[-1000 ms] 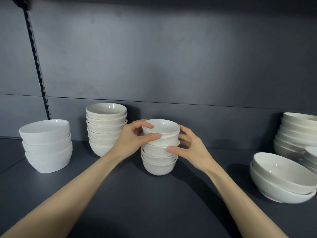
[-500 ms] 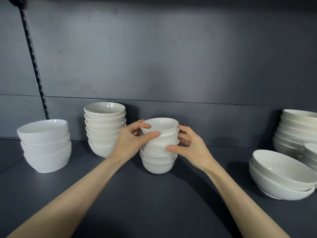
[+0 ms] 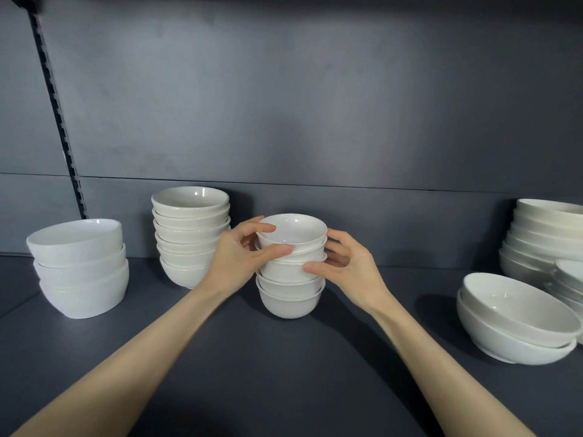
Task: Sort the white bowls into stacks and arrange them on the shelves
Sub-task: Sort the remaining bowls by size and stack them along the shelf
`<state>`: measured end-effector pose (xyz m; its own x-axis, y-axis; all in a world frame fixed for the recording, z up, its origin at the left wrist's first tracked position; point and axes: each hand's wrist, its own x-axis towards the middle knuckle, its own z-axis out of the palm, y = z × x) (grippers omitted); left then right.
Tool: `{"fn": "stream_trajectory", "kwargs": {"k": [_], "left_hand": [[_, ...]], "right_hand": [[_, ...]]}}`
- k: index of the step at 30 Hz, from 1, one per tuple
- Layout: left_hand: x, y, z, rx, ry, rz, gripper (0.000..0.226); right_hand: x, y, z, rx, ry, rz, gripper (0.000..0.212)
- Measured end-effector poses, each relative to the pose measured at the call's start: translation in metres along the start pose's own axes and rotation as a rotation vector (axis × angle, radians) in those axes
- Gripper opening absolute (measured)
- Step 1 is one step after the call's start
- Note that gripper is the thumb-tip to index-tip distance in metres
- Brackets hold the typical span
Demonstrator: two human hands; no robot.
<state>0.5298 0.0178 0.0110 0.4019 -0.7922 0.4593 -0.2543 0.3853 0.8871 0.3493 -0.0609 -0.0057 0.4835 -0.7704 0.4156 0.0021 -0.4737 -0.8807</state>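
Note:
A stack of several small white bowls (image 3: 290, 291) stands in the middle of the dark shelf (image 3: 284, 373). My left hand (image 3: 236, 257) grips the top bowl (image 3: 291, 231) from the left, thumb on its side and index finger over its rim. My right hand (image 3: 344, 266) holds the right side of the stack, thumb against a middle bowl and fingers curled behind the upper ones. The top bowl sits nested in the stack.
A taller stack of small bowls (image 3: 191, 234) stands just behind my left hand. Three squarish white bowls (image 3: 80, 269) are stacked at far left. Two wide bowls (image 3: 514, 320) lie at right, with a tall stack of wide bowls (image 3: 545, 238) behind them.
The hands and the middle stack have stayed nearly where they were; the top bowl has settled slightly lower into the stack. The view shifted a little.

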Motion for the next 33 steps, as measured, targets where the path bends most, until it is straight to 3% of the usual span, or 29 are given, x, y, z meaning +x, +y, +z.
{"fn": "stream_trajectory", "kwargs": {"k": [9, 20, 23, 26, 27, 29, 33], "left_hand": [[-0.002, -0.002, 0.002, -0.042, 0.019, 0.0, 0.029], [-0.003, -0.008, 0.001, -0.003, 0.001, 0.016, 0.023], [-0.001, -0.008, 0.0, 0.038, -0.074, 0.0, 0.047], [0.0, -0.012, -0.001, 0.071, -0.151, -0.05, 0.087], [0.001, -0.014, -0.002, 0.082, -0.151, -0.071, 0.097], [0.003, -0.014, -0.003, 0.089, -0.137, -0.105, 0.112], [0.002, -0.012, -0.005, 0.077, -0.112, -0.122, 0.112]], "right_hand": [[0.001, 0.006, 0.0, -0.027, 0.047, 0.0, 0.069], [0.0, 0.004, 0.0, -0.067, 0.027, -0.012, 0.068], [0.002, 0.006, -0.003, -0.075, -0.019, 0.016, 0.077], [0.003, 0.009, -0.004, -0.067, -0.131, 0.131, 0.114], [0.003, 0.011, -0.003, -0.069, -0.16, 0.151, 0.114], [0.003, 0.012, 0.0, -0.076, -0.172, 0.154, 0.093], [0.004, 0.014, 0.002, -0.05, -0.131, 0.15, 0.073]]}}
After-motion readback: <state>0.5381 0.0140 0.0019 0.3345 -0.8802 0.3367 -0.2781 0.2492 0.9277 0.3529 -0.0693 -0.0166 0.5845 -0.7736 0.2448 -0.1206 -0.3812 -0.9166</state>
